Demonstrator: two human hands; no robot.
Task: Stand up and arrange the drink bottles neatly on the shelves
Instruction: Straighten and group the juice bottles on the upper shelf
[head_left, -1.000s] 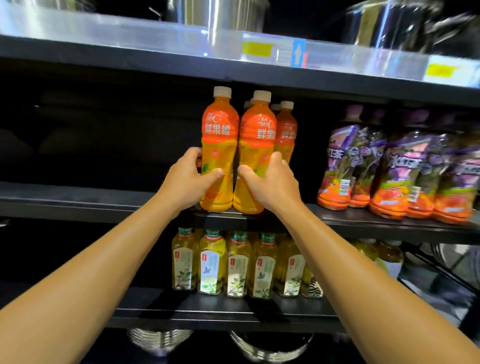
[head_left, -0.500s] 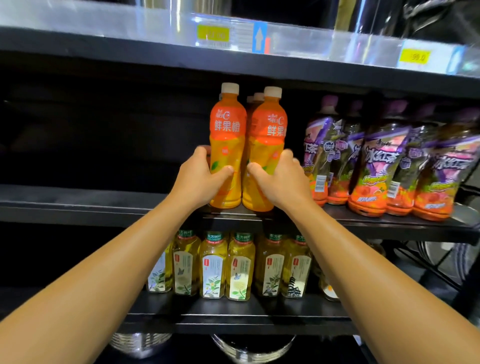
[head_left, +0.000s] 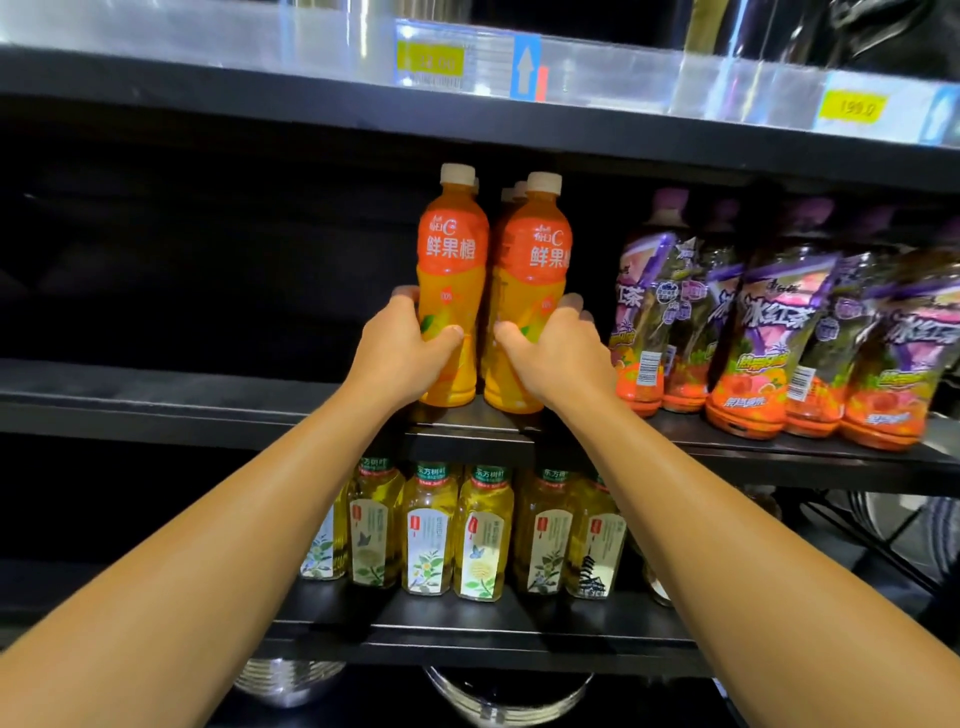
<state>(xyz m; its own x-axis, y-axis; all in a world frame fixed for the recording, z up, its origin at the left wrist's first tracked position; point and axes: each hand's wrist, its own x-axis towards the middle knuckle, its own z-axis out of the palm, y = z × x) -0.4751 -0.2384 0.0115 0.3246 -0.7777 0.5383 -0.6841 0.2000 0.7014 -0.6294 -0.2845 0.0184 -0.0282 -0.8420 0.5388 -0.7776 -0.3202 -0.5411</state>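
Two orange juice bottles with cream caps stand upright side by side at the front of the middle shelf (head_left: 208, 410). My left hand (head_left: 400, 353) grips the lower half of the left orange bottle (head_left: 453, 249). My right hand (head_left: 558, 358) grips the lower half of the right orange bottle (head_left: 535, 260). More cream caps (head_left: 511, 192) show just behind them. To the right, several purple-labelled iced tea bottles (head_left: 763, 332) stand in a leaning row on the same shelf.
The lower shelf (head_left: 467, 639) carries a row of yellow-green tea bottles (head_left: 480, 535). The upper shelf edge (head_left: 571, 78) bears yellow price tags. Steel bowls (head_left: 498, 696) sit below. The left stretch of the middle shelf is dark.
Both hands have slid the two orange bottles rightward along the shelf, narrowing the gap to the purple iced tea bottles. The view also shifted; the grips stayed the same.
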